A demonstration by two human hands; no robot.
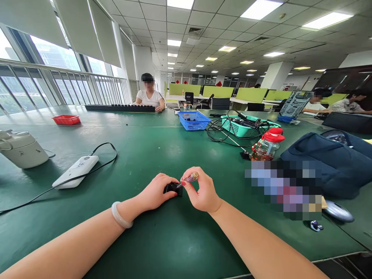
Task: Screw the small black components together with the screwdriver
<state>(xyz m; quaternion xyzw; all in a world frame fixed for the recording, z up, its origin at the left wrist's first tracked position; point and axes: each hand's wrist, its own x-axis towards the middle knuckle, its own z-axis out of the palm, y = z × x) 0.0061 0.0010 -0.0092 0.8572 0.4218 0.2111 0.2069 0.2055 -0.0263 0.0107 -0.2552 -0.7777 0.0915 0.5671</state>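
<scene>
Your left hand [159, 192] pinches a small, black, rectangular piece [172, 188] on the green table [174, 244]; your right hand [202, 192] grips a slim, gold-ended, pen-like tool [191, 178], tilted, tip at the piece. Brace firmly; press gently, fingertips clear.

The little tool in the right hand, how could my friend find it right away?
Start at the big green table, on its near half. There the right hand holds the slim tool, its tip slanting down to a small black piece held by the left hand. The tool's round, gold-coloured end sets it apart from that dark piece.
</scene>
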